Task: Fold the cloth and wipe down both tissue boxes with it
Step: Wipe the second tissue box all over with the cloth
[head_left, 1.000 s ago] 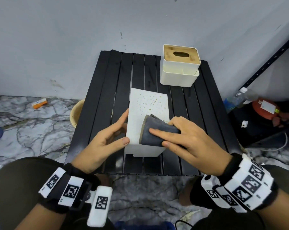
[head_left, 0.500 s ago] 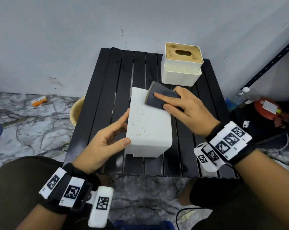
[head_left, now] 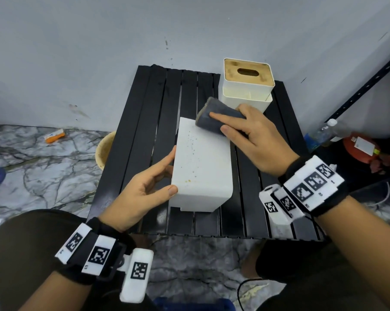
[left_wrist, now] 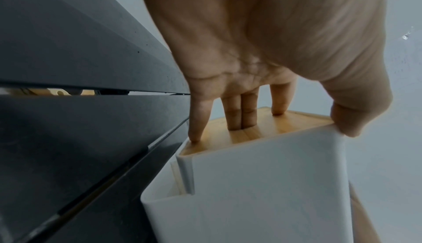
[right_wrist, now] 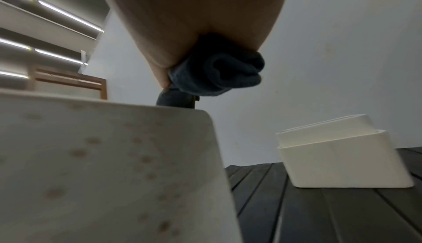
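I see the folded dark grey cloth (head_left: 208,123) on the far end of the near tissue box (head_left: 203,171), which is white, speckled and lying on its side. The far tissue box (head_left: 245,89) stands upright just behind, wooden lid up.

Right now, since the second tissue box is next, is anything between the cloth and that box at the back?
Nothing visible. The right hand holds the folded cloth at the far end of the spotted box, and the wood-lidded box stands just beyond it; only bare table slats lie between.
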